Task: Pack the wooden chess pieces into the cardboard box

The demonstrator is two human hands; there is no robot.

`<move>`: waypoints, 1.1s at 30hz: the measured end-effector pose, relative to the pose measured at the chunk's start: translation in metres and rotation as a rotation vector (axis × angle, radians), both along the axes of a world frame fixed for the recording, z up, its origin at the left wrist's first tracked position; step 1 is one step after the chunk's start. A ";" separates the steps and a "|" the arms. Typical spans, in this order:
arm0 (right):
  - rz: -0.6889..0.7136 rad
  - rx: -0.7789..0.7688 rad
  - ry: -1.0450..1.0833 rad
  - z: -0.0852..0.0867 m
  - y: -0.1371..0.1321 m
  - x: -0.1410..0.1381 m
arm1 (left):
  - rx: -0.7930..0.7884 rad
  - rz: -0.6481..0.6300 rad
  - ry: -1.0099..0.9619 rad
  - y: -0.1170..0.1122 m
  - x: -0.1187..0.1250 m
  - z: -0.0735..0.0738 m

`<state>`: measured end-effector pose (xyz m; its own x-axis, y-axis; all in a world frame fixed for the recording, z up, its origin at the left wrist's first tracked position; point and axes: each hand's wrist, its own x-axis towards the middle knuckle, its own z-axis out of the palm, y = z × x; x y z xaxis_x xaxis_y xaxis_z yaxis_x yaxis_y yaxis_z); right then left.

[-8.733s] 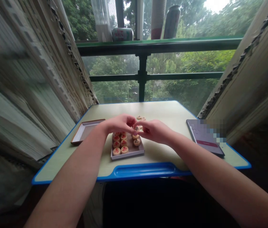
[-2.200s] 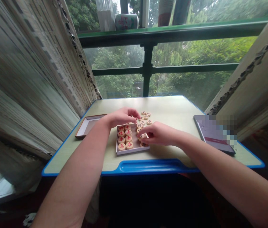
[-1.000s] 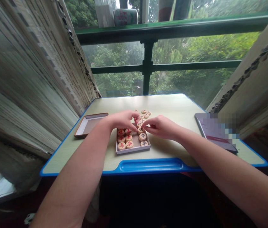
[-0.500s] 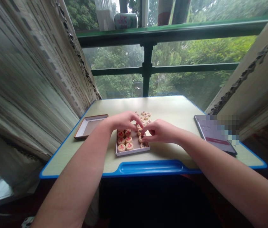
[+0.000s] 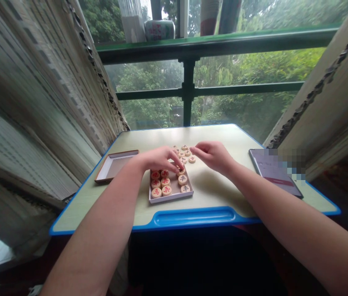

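Note:
A shallow white-rimmed box [image 5: 170,199] holds round wooden Chinese chess pieces, with red-marked pieces [image 5: 165,190] in two columns at its left. Along its right side lie black-marked pieces [image 5: 185,188]. My left hand [image 5: 161,158] reaches over the back of the box, thumb and fingertips closed on a Chinese chess piece [image 5: 180,171] in the right column. To the right of the loose black-marked pieces [image 5: 191,159] behind the box, my right hand [image 5: 212,154] hovers with thumb and forefinger extended; nothing shows in it. The back part of the box is hidden by my left hand.
The box lid [image 5: 117,166] lies inside-up at the left of the blue-edged table [image 5: 223,193]. A tablet [image 5: 274,170] rests at the right edge. A moulded blue trough [image 5: 194,216] runs along the front. A can [image 5: 160,30] lies on the green window ledge.
My right hand has left the right column of the box and moved back and right toward the loose pieces. My left hand stays at the box.

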<state>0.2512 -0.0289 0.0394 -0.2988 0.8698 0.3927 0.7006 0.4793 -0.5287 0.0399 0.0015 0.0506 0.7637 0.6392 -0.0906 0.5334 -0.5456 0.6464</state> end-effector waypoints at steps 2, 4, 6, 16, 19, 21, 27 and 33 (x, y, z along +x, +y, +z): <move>-0.072 0.019 0.043 -0.003 0.008 0.003 | 0.003 0.038 -0.024 -0.001 0.000 0.001; -0.113 0.005 0.050 -0.008 0.015 0.006 | 0.010 0.126 -0.069 -0.001 -0.001 0.000; -0.140 -0.027 0.016 -0.013 0.020 0.007 | 0.040 0.250 -0.112 0.003 -0.002 -0.003; -0.051 -0.192 -0.287 -0.019 0.019 0.004 | 0.133 0.538 0.217 0.021 -0.012 -0.019; -0.066 -0.208 -0.284 -0.017 0.020 0.005 | 0.132 0.517 0.179 0.020 -0.011 -0.019; -0.074 -0.233 -0.294 -0.015 0.020 0.005 | 0.163 0.536 0.163 0.020 -0.009 -0.020; -0.098 -0.235 -0.365 -0.011 0.019 0.004 | 0.290 0.618 0.118 0.024 -0.008 -0.026; -0.091 -0.242 -0.363 -0.013 0.018 0.004 | 0.062 0.611 -0.053 0.025 -0.011 -0.023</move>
